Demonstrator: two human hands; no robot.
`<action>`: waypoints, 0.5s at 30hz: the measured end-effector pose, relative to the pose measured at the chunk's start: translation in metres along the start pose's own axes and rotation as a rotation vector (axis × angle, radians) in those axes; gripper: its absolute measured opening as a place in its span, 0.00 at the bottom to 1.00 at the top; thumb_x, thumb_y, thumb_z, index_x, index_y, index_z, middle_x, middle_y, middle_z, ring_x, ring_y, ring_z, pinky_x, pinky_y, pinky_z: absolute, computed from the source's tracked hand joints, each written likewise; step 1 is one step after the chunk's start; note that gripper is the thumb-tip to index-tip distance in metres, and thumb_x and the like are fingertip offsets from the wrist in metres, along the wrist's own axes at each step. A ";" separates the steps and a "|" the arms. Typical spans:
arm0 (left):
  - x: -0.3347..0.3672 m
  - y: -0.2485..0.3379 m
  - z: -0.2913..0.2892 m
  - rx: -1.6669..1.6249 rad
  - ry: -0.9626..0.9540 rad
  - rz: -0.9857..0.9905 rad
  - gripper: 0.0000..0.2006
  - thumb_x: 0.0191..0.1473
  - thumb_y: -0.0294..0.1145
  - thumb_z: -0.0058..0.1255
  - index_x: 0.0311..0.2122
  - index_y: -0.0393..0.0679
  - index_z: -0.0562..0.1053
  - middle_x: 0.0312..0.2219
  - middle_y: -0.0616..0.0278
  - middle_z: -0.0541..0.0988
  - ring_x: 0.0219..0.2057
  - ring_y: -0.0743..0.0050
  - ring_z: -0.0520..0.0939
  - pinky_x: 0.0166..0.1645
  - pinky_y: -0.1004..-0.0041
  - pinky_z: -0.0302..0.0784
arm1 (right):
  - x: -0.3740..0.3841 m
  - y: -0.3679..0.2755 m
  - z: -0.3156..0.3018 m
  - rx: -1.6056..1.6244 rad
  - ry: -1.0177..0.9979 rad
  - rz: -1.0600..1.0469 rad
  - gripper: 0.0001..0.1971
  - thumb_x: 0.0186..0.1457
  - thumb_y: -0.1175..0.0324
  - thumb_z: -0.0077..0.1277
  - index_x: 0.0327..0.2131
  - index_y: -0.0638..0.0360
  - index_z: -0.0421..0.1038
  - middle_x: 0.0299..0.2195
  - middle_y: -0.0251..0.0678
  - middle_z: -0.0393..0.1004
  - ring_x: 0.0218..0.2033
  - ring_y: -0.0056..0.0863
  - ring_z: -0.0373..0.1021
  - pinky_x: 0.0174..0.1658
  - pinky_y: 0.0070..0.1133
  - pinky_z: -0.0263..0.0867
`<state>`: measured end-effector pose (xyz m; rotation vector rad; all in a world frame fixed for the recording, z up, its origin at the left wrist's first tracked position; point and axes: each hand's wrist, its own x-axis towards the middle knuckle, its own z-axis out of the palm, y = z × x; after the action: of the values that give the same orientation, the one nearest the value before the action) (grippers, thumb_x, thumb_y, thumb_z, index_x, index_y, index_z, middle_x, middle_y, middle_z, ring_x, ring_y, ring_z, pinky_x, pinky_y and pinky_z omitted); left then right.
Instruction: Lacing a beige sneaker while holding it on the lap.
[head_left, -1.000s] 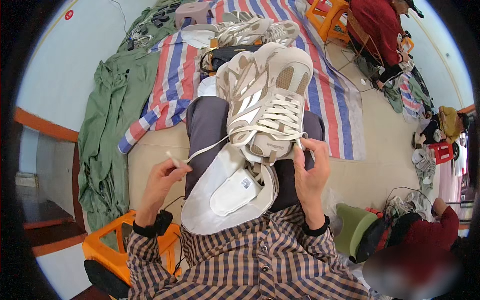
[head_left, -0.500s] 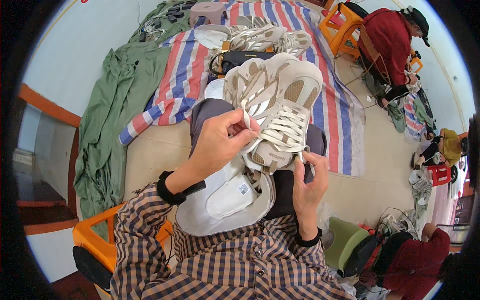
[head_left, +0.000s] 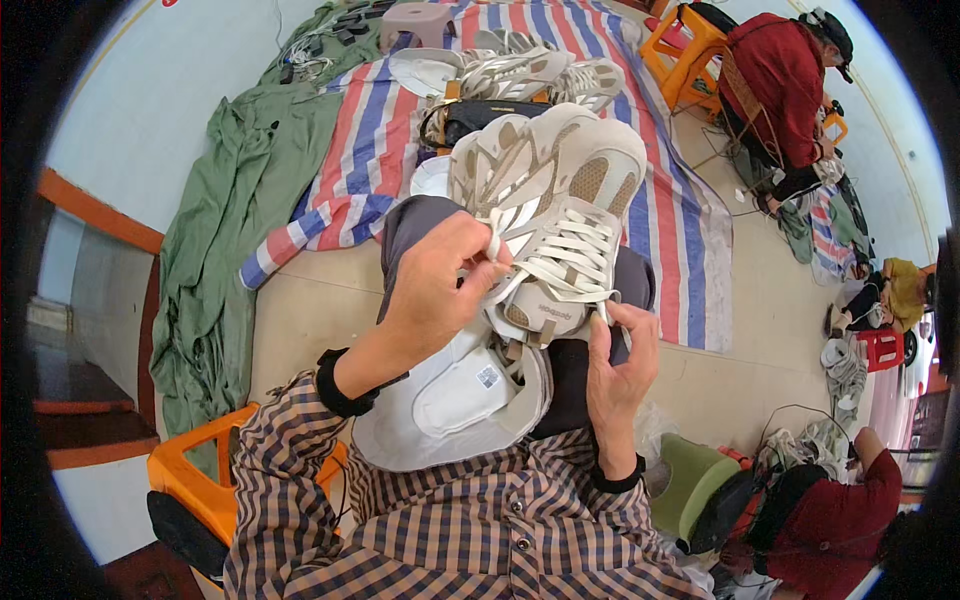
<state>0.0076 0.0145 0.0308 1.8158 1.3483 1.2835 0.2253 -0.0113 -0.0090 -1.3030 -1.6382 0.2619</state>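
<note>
Across my lap lie several beige and white sneaker uppers. The topmost sneaker upper (head_left: 585,215) has its toe pointing away from me and white lace threaded through its eyelets. My left hand (head_left: 435,280) pinches one end of the shoelace (head_left: 565,272) beside the tongue. On the other side, my right hand (head_left: 622,362) holds the lace's other end between thumb and fingers, close to the top eyelets. Nearer my body rests an open shoe piece (head_left: 455,405) with a pale insole and a small square printed label.
A striped sheet (head_left: 685,240) covers the floor ahead, with more sneakers (head_left: 590,85) and a black bag (head_left: 485,122) on it. Green cloth (head_left: 225,240) lies to the left. An orange chair (head_left: 200,480) and a green stool (head_left: 690,480) flank me. Other people sit at the right.
Little differs. My left hand has shifted slightly to the left with its lace end, while my right hand stays nearly in place.
</note>
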 end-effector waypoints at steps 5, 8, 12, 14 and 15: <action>0.001 0.002 0.006 -0.061 0.036 0.010 0.04 0.47 0.18 0.53 0.30 0.37 0.72 0.26 0.62 0.72 0.27 0.77 0.73 0.33 0.78 0.69 | -0.001 -0.001 0.000 0.005 -0.003 0.003 0.11 0.46 0.80 0.57 0.36 0.63 0.70 0.33 0.42 0.71 0.36 0.39 0.68 0.42 0.28 0.65; 0.004 0.002 0.009 -0.071 0.038 -0.014 0.04 0.47 0.17 0.53 0.30 0.37 0.72 0.26 0.63 0.72 0.27 0.77 0.72 0.32 0.77 0.68 | -0.001 -0.001 0.001 0.012 -0.005 0.005 0.11 0.46 0.80 0.57 0.35 0.63 0.70 0.33 0.42 0.71 0.36 0.38 0.68 0.42 0.28 0.65; 0.007 0.007 0.004 -0.015 -0.023 -0.019 0.04 0.47 0.18 0.53 0.30 0.37 0.72 0.25 0.63 0.71 0.26 0.76 0.72 0.32 0.77 0.67 | 0.001 -0.002 0.003 0.021 0.005 0.005 0.10 0.46 0.80 0.57 0.35 0.62 0.70 0.33 0.42 0.71 0.36 0.39 0.69 0.41 0.28 0.65; 0.007 0.009 0.003 0.050 -0.041 0.028 0.04 0.47 0.18 0.53 0.30 0.37 0.71 0.25 0.62 0.70 0.26 0.76 0.72 0.32 0.78 0.67 | 0.001 -0.001 0.000 0.006 0.018 0.013 0.10 0.46 0.79 0.57 0.35 0.62 0.70 0.33 0.42 0.71 0.36 0.39 0.69 0.41 0.28 0.65; 0.008 0.010 0.005 0.069 -0.054 0.048 0.04 0.47 0.19 0.53 0.30 0.38 0.71 0.24 0.60 0.70 0.26 0.68 0.72 0.33 0.75 0.68 | 0.001 0.000 -0.001 0.018 0.022 0.020 0.10 0.46 0.79 0.57 0.35 0.62 0.70 0.33 0.42 0.71 0.36 0.39 0.69 0.41 0.28 0.65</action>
<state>0.0169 0.0190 0.0402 1.9266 1.3419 1.2174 0.2260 -0.0109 -0.0084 -1.3049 -1.6017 0.2723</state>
